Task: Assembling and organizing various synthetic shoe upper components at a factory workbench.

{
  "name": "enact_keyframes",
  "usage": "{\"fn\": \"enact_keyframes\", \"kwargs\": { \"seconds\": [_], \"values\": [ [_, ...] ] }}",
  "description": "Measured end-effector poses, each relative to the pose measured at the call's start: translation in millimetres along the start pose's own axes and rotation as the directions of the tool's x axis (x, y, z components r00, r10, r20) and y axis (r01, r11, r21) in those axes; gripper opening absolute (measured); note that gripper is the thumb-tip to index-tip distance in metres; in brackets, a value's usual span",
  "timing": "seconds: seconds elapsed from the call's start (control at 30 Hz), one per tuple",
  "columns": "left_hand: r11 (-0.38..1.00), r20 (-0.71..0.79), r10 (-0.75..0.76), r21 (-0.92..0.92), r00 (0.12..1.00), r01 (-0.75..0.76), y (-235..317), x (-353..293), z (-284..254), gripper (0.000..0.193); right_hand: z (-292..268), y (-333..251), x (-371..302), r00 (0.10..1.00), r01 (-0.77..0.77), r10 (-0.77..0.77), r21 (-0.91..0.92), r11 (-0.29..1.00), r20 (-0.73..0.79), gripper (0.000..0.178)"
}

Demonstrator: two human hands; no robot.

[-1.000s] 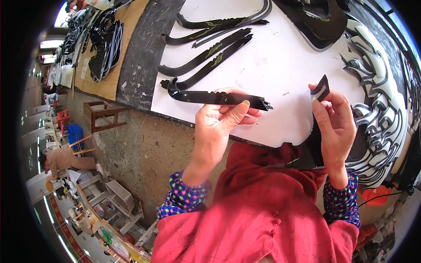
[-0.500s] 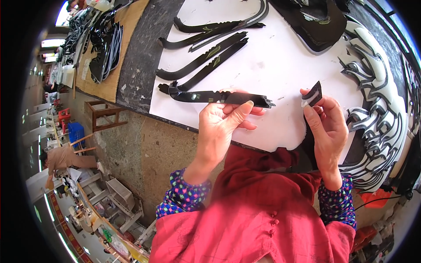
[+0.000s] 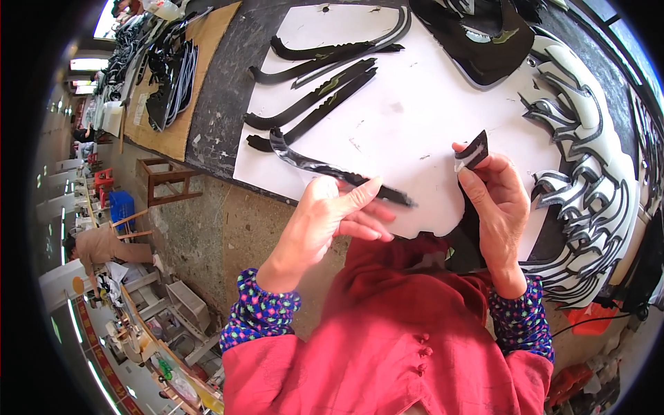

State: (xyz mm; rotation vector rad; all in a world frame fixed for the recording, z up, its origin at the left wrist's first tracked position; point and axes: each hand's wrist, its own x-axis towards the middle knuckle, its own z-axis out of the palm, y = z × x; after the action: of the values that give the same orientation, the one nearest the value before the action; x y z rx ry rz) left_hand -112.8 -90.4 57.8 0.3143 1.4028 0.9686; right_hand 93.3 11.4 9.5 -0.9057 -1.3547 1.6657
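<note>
near the frame's centre the left hand [image 3: 332, 221] pinches one end of a long curved black strip [image 3: 325, 166] over the white sheet [image 3: 429, 104]; it looks light and bendy, best gripped mid-length. the right hand [image 3: 494, 200], centre right, clamps a small black piece [image 3: 474, 151] between its fingertips.

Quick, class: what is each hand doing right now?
Left hand: closed on a long, curved, glossy black strip.
Right hand: closed on a small black-and-white piece.

Bare white sheet [image 3: 429, 117] between hands; black curved strips [image 3: 315, 104] left, stacked pieces [image 3: 588, 173] right.
</note>
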Motion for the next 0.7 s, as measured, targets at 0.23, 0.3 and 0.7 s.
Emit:
{"fn": "enact_keyframes", "kwargs": {
  "seconds": [0.23,0.3,0.7],
  "values": [
    [0.946,-0.078,-0.027,0.320,0.997,0.051,-3.7,-5.6,0.4,0.051,0.1,-1.3,0.4,1.000,0.006,-0.006,0.013,1.000,-0.003,0.018],
    [0.941,-0.119,0.082,0.335,0.989,-0.038,-6.6,-5.1,8.1,0.052,-2.0,-2.8,0.1,1.000,-0.003,0.002,0.019,1.000,0.012,0.017],
    [0.297,0.017,0.805,0.853,0.592,-0.428,-6.5,17.0,55.2,0.034,-4.6,-7.1,2.9,0.999,-0.047,0.047,0.216,0.975,0.004,0.018]
  ]
}}
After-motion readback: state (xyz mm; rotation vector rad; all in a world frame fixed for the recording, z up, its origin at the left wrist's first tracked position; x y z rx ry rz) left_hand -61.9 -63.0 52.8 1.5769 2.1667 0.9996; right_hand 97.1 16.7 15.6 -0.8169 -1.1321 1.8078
